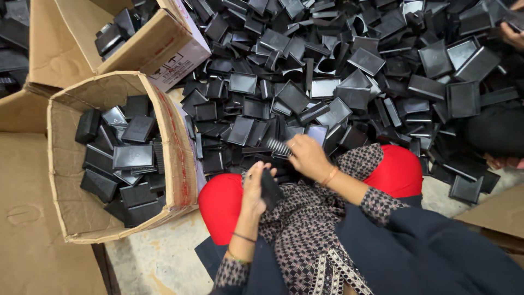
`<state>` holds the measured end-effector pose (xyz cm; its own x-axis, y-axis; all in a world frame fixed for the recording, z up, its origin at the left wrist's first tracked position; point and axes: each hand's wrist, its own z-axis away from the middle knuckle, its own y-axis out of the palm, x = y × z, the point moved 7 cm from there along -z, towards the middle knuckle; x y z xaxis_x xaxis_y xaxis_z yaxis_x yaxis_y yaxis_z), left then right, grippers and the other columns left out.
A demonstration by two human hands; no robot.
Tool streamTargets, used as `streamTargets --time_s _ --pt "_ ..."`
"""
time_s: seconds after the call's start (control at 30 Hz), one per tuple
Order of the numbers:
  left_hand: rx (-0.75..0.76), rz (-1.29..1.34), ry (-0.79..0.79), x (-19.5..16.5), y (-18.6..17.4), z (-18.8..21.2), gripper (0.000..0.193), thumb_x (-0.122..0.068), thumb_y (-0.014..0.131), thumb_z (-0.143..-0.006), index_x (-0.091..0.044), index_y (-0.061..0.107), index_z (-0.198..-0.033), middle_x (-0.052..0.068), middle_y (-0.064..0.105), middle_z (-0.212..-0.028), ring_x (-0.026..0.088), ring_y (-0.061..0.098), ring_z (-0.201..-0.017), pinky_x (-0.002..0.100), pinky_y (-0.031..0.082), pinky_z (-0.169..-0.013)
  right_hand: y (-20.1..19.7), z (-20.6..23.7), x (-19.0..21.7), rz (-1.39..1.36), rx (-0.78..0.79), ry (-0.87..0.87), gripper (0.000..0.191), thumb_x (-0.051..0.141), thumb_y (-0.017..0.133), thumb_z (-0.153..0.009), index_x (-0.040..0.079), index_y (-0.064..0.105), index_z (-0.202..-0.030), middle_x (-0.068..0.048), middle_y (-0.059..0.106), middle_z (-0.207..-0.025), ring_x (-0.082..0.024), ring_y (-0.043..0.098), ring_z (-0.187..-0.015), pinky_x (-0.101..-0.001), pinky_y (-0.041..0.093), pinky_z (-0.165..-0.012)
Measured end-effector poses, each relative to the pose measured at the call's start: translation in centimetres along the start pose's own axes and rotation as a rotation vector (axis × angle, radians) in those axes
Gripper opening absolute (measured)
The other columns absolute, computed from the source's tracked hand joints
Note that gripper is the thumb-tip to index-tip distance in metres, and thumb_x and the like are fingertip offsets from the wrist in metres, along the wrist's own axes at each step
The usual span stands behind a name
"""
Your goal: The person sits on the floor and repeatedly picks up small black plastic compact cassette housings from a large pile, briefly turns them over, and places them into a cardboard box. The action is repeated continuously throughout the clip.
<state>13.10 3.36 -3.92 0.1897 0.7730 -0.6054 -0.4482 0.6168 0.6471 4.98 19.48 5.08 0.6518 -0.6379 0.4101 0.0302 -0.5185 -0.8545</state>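
Observation:
My left hand point(253, 189) is closed around a small black plastic box point(271, 189) held over my lap. My right hand point(307, 157) reaches forward to the edge of a big heap of black plastic boxes and lids point(349, 82) and pinches a ribbed black piece point(279, 146). Both hands are close together above my red-clad knees point(220, 200). An open cardboard box point(68, 164) at my left holds several of the same black pieces.
A second cardboard box point(164, 43) lies tipped at the upper left with black pieces inside. Flat cardboard point(27, 218) covers the floor at left. Another person's hand point(512, 34) shows at the top right edge. Bare concrete floor point(158, 257) lies beneath me.

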Motion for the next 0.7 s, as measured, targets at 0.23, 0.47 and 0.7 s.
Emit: streamTargets --time_s 0.23,0.47,0.7 --pt "0.046 0.004 0.113 -0.6 5.8 -2.2 0.036 -0.021 0.071 -0.092 -0.007 0.061 -0.123 0.007 0.069 -0.111 0.017 0.068 -0.099 0.033 0.056 -0.089 -4.9 1.9 4.0 -0.552 -0.065 -0.076 0.058 0.025 0.083 -0.083 0.0 0.059 -0.129 -0.019 0.058 -0.138 -0.034 0.061 -0.122 -0.0417 0.048 -0.101" --pt "0.192 -0.087 0.134 -1.4 8.4 -1.5 0.07 -0.057 0.036 -0.104 -0.005 0.051 -0.148 0.006 0.064 -0.136 0.015 0.062 -0.121 0.028 0.05 -0.104 -5.2 1.8 0.0 -0.6 -0.053 0.297 0.057 0.025 0.083 -0.081 0.007 0.068 -0.132 -0.01 0.074 -0.117 -0.02 0.067 -0.1 -0.0327 0.053 -0.091" --pt "0.005 -0.066 0.223 -2.9 7.0 -1.7 0.073 -0.062 0.028 -0.103 -0.008 0.048 -0.148 0.017 0.065 -0.124 0.025 0.063 -0.108 0.037 0.053 -0.096 -2.9 1.6 3.4 -0.711 -0.064 0.137 0.046 0.02 0.081 -0.086 0.005 0.07 -0.129 -0.012 0.073 -0.123 -0.02 0.069 -0.112 -0.0316 0.052 -0.099"
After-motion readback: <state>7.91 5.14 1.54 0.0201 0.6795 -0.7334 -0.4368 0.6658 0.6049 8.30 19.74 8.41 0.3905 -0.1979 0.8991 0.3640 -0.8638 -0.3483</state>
